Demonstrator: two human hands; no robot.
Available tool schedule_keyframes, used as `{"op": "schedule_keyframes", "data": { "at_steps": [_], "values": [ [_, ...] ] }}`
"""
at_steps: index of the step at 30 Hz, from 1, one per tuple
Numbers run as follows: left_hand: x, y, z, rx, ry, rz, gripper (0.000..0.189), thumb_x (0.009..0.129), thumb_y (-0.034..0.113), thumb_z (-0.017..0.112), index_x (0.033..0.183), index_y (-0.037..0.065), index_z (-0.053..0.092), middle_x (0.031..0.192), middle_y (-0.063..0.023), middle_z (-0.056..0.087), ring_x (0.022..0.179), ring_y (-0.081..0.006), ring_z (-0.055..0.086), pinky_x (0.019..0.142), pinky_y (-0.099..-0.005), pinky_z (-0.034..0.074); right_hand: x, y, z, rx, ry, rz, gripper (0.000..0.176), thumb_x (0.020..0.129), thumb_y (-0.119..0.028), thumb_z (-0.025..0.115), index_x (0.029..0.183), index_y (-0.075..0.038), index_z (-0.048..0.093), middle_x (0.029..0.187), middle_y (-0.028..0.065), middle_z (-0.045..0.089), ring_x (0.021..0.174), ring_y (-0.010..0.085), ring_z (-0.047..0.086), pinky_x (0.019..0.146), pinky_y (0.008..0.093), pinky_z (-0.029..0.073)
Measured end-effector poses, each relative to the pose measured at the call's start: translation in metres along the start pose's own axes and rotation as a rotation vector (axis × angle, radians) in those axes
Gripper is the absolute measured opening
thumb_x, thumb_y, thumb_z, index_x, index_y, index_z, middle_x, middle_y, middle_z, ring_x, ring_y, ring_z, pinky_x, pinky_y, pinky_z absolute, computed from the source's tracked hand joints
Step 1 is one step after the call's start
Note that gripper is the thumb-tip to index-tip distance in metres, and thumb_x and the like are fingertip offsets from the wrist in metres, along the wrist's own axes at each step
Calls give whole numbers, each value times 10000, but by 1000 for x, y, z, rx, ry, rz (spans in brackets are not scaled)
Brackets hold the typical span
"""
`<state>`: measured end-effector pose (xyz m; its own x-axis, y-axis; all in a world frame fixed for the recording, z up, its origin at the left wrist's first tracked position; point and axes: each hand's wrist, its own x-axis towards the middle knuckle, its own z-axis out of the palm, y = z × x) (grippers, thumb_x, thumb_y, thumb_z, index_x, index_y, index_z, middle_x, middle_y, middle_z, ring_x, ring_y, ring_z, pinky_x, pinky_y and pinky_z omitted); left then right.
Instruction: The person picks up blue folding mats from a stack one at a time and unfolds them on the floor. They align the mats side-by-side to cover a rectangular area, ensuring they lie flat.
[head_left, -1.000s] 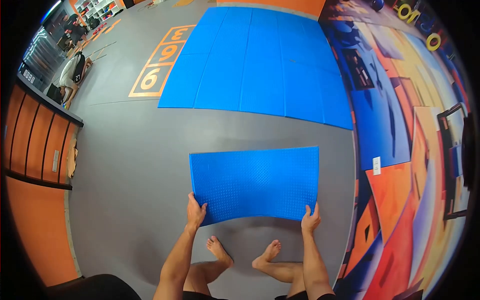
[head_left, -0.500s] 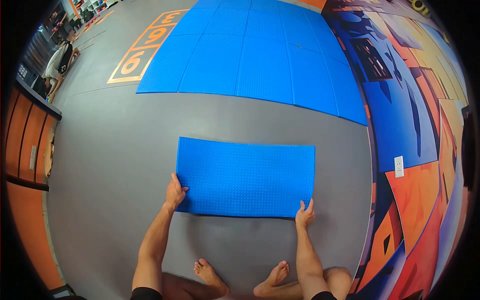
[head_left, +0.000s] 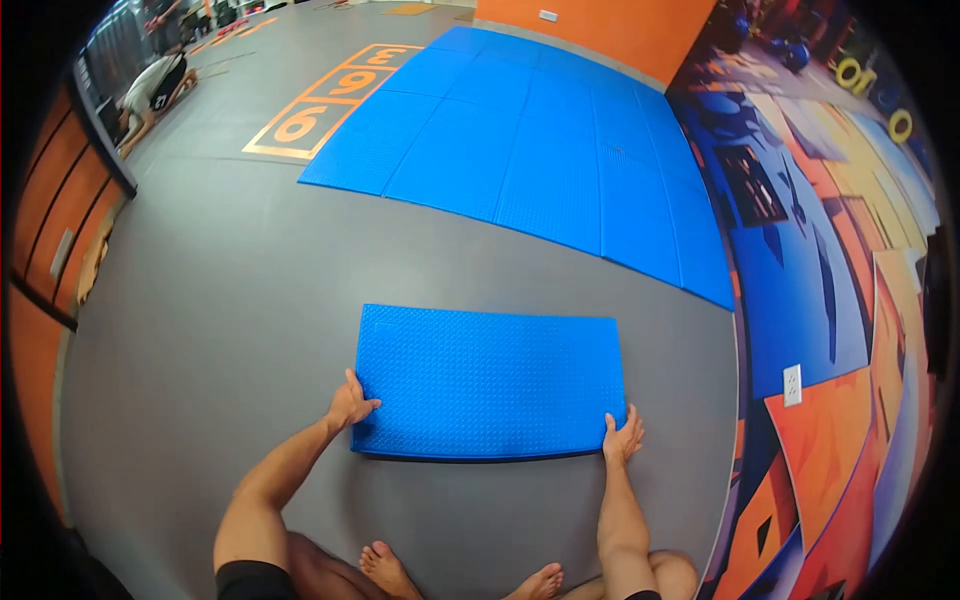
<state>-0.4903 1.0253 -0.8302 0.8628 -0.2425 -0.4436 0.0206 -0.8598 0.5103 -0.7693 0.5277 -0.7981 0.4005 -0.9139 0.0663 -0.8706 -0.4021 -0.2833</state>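
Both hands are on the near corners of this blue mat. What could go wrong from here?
1. The left hand and right hand grip only the near corners of the blue mat; the middle may sag, or a corner may slip.
2. The bare feet sit close behind the near edge and could get caught under it.
3. The mat looks skewed to the laid mats ahead, with gray floor between, so it may join crookedly.

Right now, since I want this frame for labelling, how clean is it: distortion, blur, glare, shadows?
Head view: strong fisheye bends the edges of the small blue mat and the big blue matting; black vignette at the corners; even light, no glare; a thin dark shadow under the mat's near edge, between the left hand and right hand, both sharp.
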Motion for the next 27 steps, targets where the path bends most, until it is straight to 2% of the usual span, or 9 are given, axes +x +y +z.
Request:
{"op": "schedule_keyframes", "data": {
  "at_steps": [3, 9, 11, 13, 16, 18, 20, 23, 27],
  "values": [
    [-34, 3, 15, -30, 15, -145, 809, 781, 316, 835, 1265, -49, 300, 1132, -332, 641, 1094, -482, 625, 955, -484, 503, 6, -4, -1, 131, 76, 57, 663, 832, -263, 768, 1413, -180, 460, 1409, 87, 489, 1332, 323, 415, 1049, 609, 350],
    [-89, 37, 102, -287, -37, -344, 898, 792, 413, 817, 1349, -83, 316, 1128, -294, 661, 1067, -413, 659, 907, -479, 547, -53, -28, 23, 294, -132, -117, 719, 741, -276, 820, 1352, -123, 473, 1316, 185, 459, 1283, 383, 422, 1082, 488, 373],
    [-98, 47, 115, -415, -344, -378, 740, 851, 441, 755, 1282, -77, 451, 1061, -269, 685, 960, -378, 700, 809, -474, 587, -78, -29, 35, 323, -220, -142, 745, 732, -312, 836, 1350, -110, 472, 1295, 195, 446, 1269, 387, 422, 1077, 480, 385],
    [-100, 54, 103, -432, -902, -331, 575, 920, 468, 679, 1162, -44, 578, 996, -235, 701, 864, -341, 728, 701, -468, 611, -99, -28, 43, 304, -265, -202, 803, 726, -367, 853, 1373, -106, 455, 1316, 193, 418, 1266, 392, 417, 1072, 494, 389],
    [-101, 81, 71, -30, -998, -80, 558, 933, 521, 623, 1023, -27, 679, 953, -209, 721, 739, -309, 736, 660, -471, 604, -125, -34, 26, 239, -335, -239, 919, 713, -439, 868, 1430, -109, 397, 1347, 192, 386, 1274, 403, 407, 1076, 504, 389],
    [-82, 99, 54, 379, -654, 167, 545, 923, 451, 633, 1127, -54, 658, 897, -220, 723, 741, -398, 720, 656, -520, 600, -133, -38, 8, 212, -420, -207, 1009, 701, -481, 874, 1474, -115, 340, 1365, 196, 370, 1285, 414, 396, 1083, 509, 389],
    [-45, 74, 72, 541, -123, 393, 555, 920, 446, 602, 1163, -52, 638, 1063, -230, 681, 938, -390, 697, 767, -512, 590, -131, -29, 13, 255, -456, -155, 1072, 716, -453, 870, 1525, -126, 248, 1440, 215, 349, 1346, 418, 378, 1097, 502, 389],
    [-46, 98, 38, 532, -33, 416, 654, 888, 480, 605, 1257, -58, 567, 1259, -254, 572, 1170, -393, 589, 926, -484, 542, -132, -14, 19, 319, -439, -125, 1018, 771, -386, 842, 1537, -119, 228, 1457, 221, 383, 1338, 413, 425, 1083, 491, 408],
    [-52, 111, 68, 571, -386, 326, 740, 832, 458, 679, 1325, -61, 488, 1365, -276, 482, 1280, -410, 496, 1021, -444, 484, -133, 7, 22, 247, -354, -78, 877, 851, -292, 777, 1527, -94, 255, 1414, 222, 460, 1276, 416, 506, 1049, 477, 442]
  ]
}}
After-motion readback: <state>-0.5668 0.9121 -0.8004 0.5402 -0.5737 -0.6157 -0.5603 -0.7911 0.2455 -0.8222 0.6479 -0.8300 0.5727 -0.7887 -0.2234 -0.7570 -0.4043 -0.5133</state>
